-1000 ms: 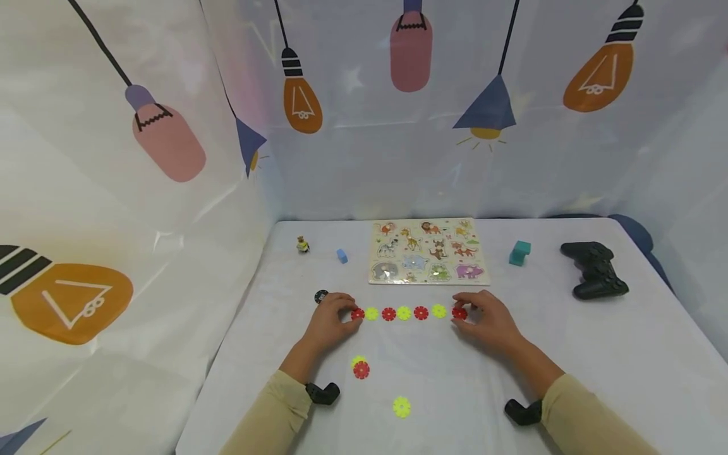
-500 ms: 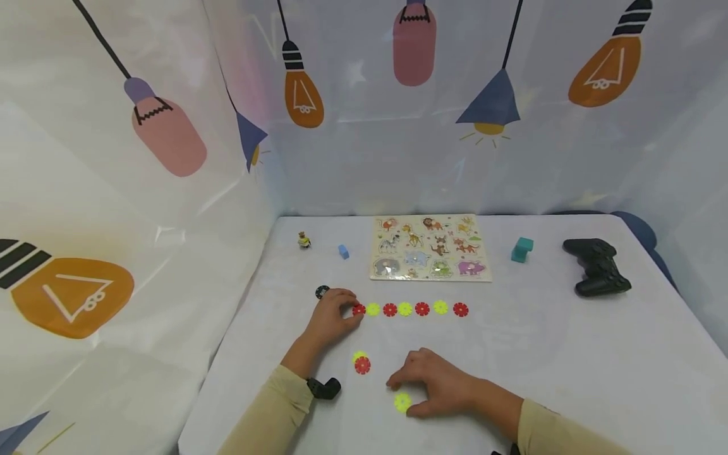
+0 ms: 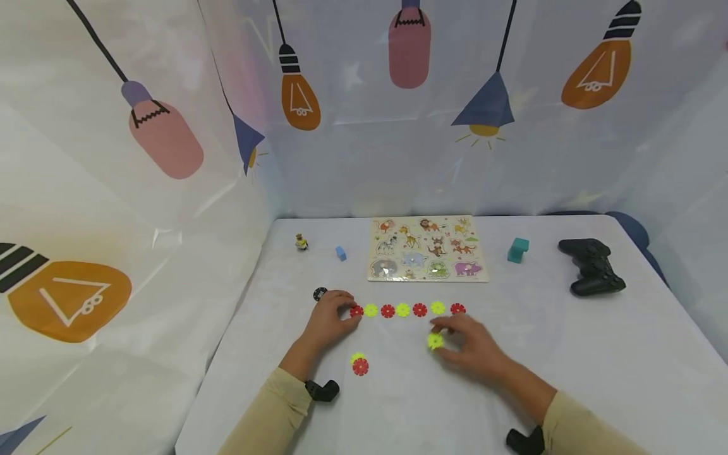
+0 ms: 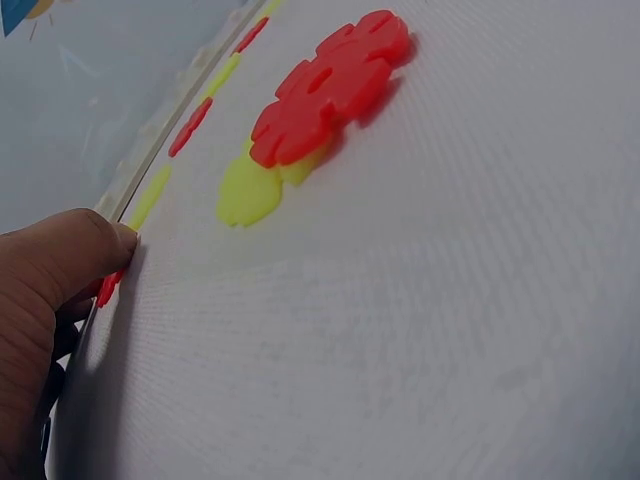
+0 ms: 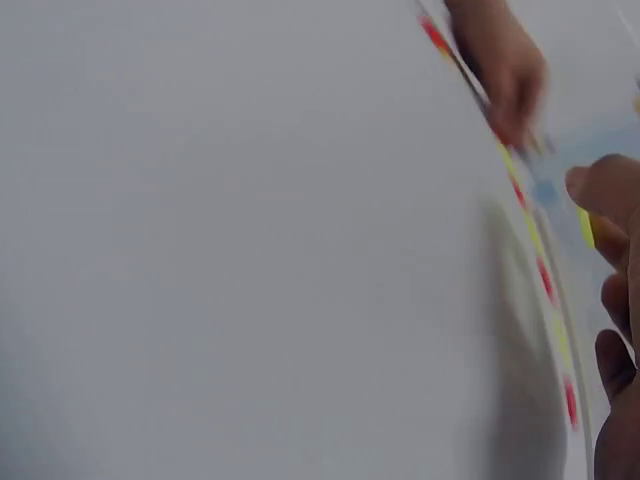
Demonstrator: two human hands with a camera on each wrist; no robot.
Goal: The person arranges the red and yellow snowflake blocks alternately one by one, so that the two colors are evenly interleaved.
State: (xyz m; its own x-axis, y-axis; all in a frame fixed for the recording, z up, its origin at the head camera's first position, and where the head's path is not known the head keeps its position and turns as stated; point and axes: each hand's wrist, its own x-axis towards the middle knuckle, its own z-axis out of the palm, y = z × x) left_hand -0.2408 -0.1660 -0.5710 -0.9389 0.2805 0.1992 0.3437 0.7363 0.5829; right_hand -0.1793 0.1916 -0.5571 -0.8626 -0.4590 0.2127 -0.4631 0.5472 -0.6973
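Observation:
Between thumb and fingers, my right hand (image 3: pixel 474 347) holds a yellow flower-shaped disc (image 3: pixel 435 341) just in front of the right part of a row of discs. My left hand (image 3: pixel 327 322) has thumb and forefinger curled round the red flower-shaped disc (image 3: pixel 356 311) at the row's left end. From there, yellow and red discs alternate to a red disc (image 3: pixel 457 308) at the right end, close to my right fingers. Nearer me, another red disc (image 4: pixel 330 90) lies partly over a yellow disc (image 4: pixel 248 188). The right wrist view is blurred; the held yellow disc (image 5: pixel 587 228) shows only partly there.
Behind the row lies an animal puzzle board (image 3: pixel 428 249). A black round token (image 3: pixel 320 294) sits beyond my left hand. Farther back are a small figurine (image 3: pixel 301 242), a blue block (image 3: pixel 340 253), a teal block (image 3: pixel 517 250) and a black game controller (image 3: pixel 591 266).
My right hand left the row's right-end red disc, reached down to the lone yellow disc near me, and has carried it up and right toward the row. The left hand stays put.

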